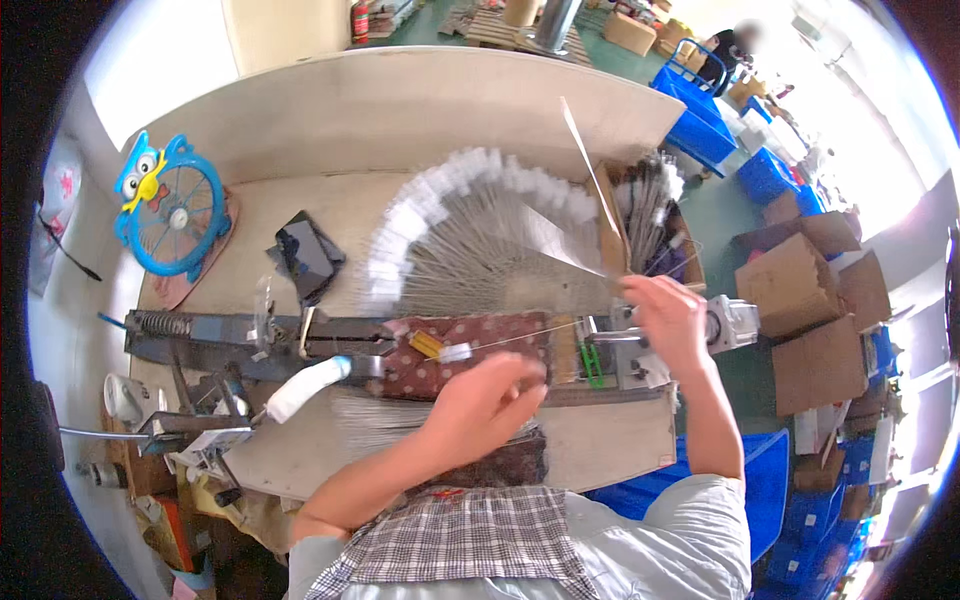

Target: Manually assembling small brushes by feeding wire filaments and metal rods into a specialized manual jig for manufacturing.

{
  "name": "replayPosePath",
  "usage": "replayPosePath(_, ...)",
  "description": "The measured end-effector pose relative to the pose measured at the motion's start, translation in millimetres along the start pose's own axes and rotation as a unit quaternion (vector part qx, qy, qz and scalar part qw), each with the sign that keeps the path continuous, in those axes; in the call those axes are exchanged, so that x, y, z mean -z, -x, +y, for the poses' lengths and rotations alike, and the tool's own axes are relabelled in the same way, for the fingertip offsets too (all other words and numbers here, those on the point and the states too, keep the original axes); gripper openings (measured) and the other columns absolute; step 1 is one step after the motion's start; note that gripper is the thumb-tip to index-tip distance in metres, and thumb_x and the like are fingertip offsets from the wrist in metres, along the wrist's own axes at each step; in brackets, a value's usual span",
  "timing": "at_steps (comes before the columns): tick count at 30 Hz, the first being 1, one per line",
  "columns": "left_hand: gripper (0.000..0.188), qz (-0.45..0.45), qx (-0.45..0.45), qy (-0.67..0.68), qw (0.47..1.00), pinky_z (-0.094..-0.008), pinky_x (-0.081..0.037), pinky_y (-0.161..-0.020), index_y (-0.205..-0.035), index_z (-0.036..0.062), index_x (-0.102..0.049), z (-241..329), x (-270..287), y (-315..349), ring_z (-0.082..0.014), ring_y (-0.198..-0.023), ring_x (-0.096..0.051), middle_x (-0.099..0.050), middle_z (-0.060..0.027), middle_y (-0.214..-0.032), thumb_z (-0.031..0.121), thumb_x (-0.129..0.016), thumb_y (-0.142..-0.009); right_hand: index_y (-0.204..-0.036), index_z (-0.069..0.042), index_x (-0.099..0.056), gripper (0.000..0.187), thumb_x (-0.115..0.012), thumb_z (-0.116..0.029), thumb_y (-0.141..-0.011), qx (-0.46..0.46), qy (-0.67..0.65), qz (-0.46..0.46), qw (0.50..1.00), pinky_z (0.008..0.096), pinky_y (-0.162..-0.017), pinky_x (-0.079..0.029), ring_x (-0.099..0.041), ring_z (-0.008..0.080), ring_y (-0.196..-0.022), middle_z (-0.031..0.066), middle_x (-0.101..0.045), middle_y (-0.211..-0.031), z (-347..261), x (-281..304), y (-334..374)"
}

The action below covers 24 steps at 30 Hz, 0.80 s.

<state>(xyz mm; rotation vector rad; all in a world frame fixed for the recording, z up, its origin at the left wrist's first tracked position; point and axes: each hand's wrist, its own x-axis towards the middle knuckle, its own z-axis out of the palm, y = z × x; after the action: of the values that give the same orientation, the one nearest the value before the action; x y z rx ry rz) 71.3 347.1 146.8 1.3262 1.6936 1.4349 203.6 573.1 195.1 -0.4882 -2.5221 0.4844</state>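
Observation:
My right hand [667,312] is at the right end of the bench fixture, fingers pinched at the lower end of a thin white strip [588,165]. The strip is smeared by motion. My left hand [488,402] hovers over the near edge of a brown dotted cloth [520,330], its fingers bent and blurred; whether they hold anything is unclear. On the cloth lie a yellow piece [425,345] and a white tag [455,352] with a thin wire running right. Beyond, many thin grey wires with white tagged ends spread in a fan [480,230].
A box of tagged wires [655,225] stands at the back right. The metal fixture [735,325] and green clip [592,362] are beside my right hand. Left are a blue toy-shaped fan [178,215], a dark pad [305,255] and a white-wrapped handle [308,388]. Cartons [790,280] sit right.

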Motion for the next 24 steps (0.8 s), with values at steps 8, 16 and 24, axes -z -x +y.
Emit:
replayPosePath(8, 0.014, 0.051, -0.051, -0.402, 0.913, -0.0398, -0.049, -0.057, -0.085, 0.0072, -0.053, -61, -47, -74, -0.0280, -0.073, -0.062, -0.056, -0.0091, -0.079, 0.015, -0.063, -0.078, -0.099, -0.007, -0.064, 0.020, -0.063, -0.006, -0.079, 0.044, -0.060, -0.045, 0.996, 0.0365, -0.064, -0.050, -0.062, 0.0315, -0.074, 0.0136, -0.064, -0.079, 8, -44, 0)
replayPosePath(16, 0.035, 0.131, -0.048, -0.623, 0.769, -0.0368, -0.047, -0.066, -0.103, 0.0070, -0.059, -92, 6, -113, -0.0234, -0.074, -0.061, -0.057, -0.0078, -0.084, 0.018, -0.069, -0.072, -0.075, -0.009, -0.072, 0.014, -0.074, -0.022, -0.069, 0.095, -0.111, -0.178, 0.973, 0.0352, -0.064, -0.047, -0.057, 0.0238, -0.068, 0.0062, -0.064, -0.069, -3, -39, -12)
replayPosePath(24, 0.025, 0.117, 0.024, -0.380, 0.917, -0.0363, -0.050, -0.059, -0.103, 0.0037, -0.063, -55, -2, 22, -0.0285, -0.069, -0.064, -0.065, -0.0092, -0.077, 0.018, -0.063, -0.082, -0.071, -0.013, -0.069, 0.011, -0.068, -0.024, -0.071, 0.250, -0.180, -0.152, 0.939, 0.0343, -0.062, -0.048, -0.055, 0.0207, -0.073, 0.0001, -0.061, -0.066, -80, -119, -47)
